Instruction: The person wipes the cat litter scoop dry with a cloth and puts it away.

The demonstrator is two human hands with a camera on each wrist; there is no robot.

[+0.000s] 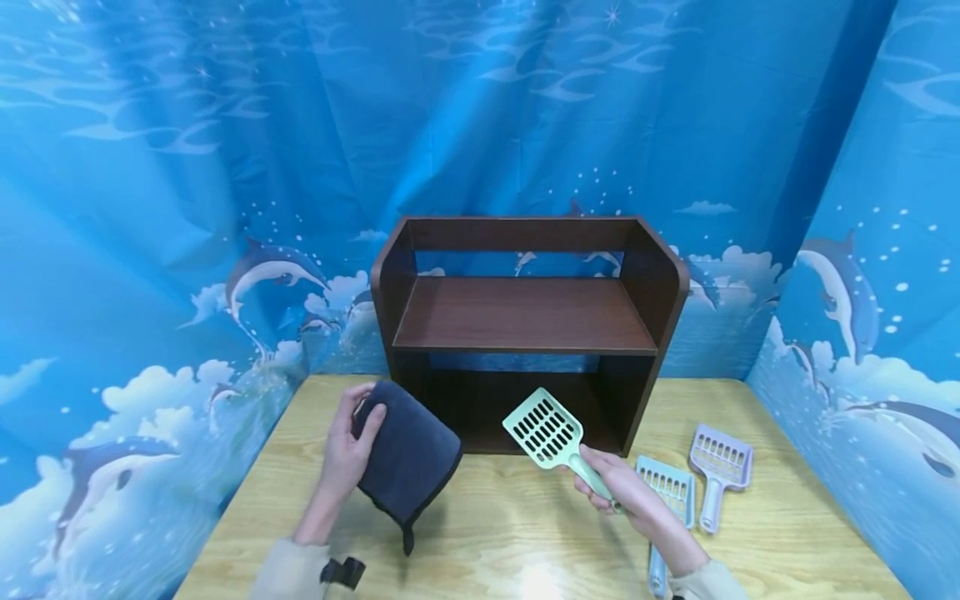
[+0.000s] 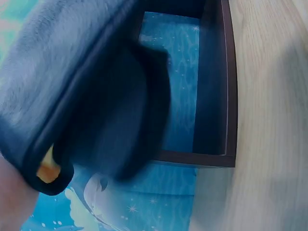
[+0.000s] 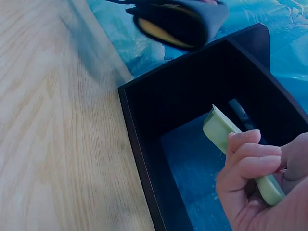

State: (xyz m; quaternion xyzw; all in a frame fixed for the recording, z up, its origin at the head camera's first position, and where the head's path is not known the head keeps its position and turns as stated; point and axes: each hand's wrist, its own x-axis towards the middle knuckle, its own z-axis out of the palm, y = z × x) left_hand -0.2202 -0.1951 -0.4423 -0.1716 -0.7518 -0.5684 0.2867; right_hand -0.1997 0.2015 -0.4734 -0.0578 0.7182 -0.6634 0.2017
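Note:
My left hand (image 1: 347, 454) grips a folded dark navy cloth (image 1: 411, 450) with black edging and a small loop hanging from its lower corner. The thumb lies across its near face; the other fingers are mostly behind it. In the right wrist view, a yellowish inside shows between the folds of the cloth (image 3: 216, 19). My right hand (image 1: 621, 485) holds a pale green slotted litter scoop (image 1: 567, 456) by its handle, fingers curled round it. The scoop's head points up and left, overlapping the lower opening of a dark brown two-tier shelf (image 1: 525, 312).
Beyond my right hand, a light blue litter scoop (image 1: 684, 510) and a lilac one (image 1: 723, 477) lie on the wooden table (image 1: 495, 525). The blue scoop is partly covered by my forearm. Behind the shelf hangs a blue dolphin-printed curtain (image 1: 300, 167).

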